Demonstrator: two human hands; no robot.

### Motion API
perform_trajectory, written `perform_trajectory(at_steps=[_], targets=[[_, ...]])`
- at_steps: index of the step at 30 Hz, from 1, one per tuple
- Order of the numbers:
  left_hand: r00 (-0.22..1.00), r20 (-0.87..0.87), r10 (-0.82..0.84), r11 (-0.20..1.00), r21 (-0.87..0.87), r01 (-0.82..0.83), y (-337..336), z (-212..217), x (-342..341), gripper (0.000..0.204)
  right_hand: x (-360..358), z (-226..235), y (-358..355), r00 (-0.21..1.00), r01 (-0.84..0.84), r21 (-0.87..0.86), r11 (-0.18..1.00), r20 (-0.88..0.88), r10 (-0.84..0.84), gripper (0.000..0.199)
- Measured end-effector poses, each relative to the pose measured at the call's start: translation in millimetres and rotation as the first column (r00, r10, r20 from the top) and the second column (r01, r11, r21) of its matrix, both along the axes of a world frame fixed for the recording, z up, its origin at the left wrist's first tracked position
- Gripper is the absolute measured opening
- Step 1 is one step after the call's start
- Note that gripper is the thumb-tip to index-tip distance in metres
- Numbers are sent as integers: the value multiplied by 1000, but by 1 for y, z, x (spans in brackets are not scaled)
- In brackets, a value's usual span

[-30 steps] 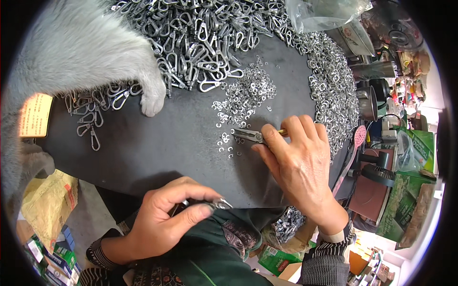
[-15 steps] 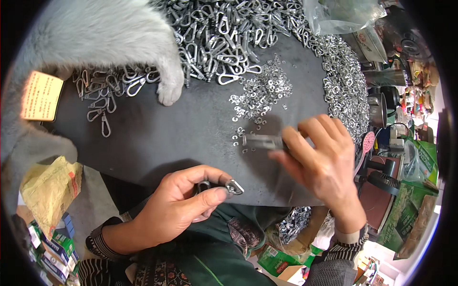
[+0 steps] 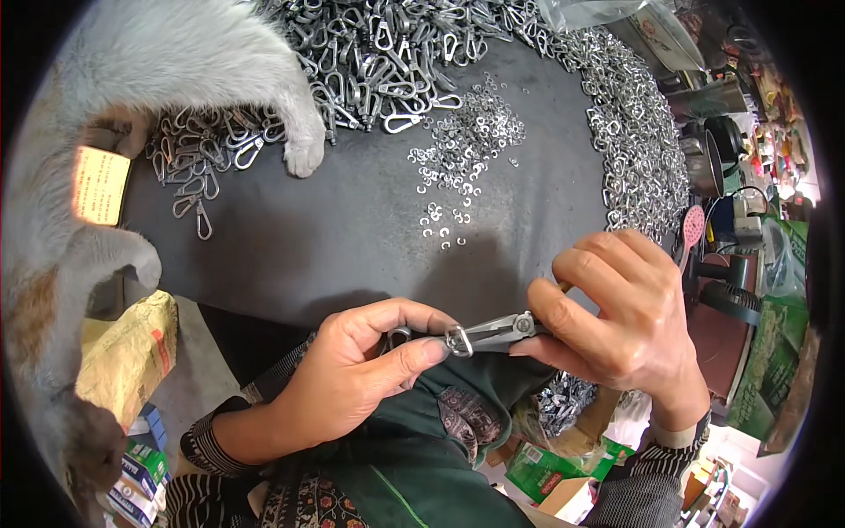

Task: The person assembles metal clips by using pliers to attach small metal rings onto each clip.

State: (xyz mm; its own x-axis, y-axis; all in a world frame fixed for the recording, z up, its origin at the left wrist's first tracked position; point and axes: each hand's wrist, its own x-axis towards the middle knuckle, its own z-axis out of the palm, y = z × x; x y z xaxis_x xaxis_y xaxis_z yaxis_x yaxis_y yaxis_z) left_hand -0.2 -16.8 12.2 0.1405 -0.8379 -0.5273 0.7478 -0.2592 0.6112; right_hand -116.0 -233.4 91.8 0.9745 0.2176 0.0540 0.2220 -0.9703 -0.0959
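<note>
My left hand point(image 3: 348, 374) is closed around a metal snap hook point(image 3: 459, 341); its ring end sticks out past the thumb and forefinger, and most of its body is hidden in the palm. In my right hand point(image 3: 620, 317) is a pair of pliers point(image 3: 509, 329), whose jaws meet the snap hook's ring end. Whether a small clip sits in the jaws I cannot tell. Beyond the hands, small C-shaped metal clips point(image 3: 475, 132) lie scattered and heaped on the dark table point(image 3: 352, 220). A large pile of snap hooks point(image 3: 378, 66) covers the far side.
A pale-furred cat point(image 3: 185, 62) stretches over the left of the table, one paw beside the snap hooks. A lit phone-like screen point(image 3: 103, 187) lies near it. Metal rings point(image 3: 629, 132) line the right edge, beside a pink paddle-shaped thing point(image 3: 694, 226) and a dark fan point(image 3: 726, 299).
My right hand has brought the pliers from the loose clips back toward me, onto the snap hook in my left hand. The view has shifted slightly; the cat's lower paw has moved a little.
</note>
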Motion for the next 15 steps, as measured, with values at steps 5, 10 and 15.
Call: perform_trajectory(at_steps=[5,10,15], targets=[[996,83,8,1000,-28,-6,2,-4,-14,15,-23,2,10,998,61,-32,998,-28,-62,39],[992,-25,-120,992,24,121,15,-8,-28,18,-52,0,24,976,165,112,980,-158,-146,30],[975,-211,64,993,112,-41,53,-54,-37,36,-96,-43,10,879,473,168,865,-24,-476,23]])
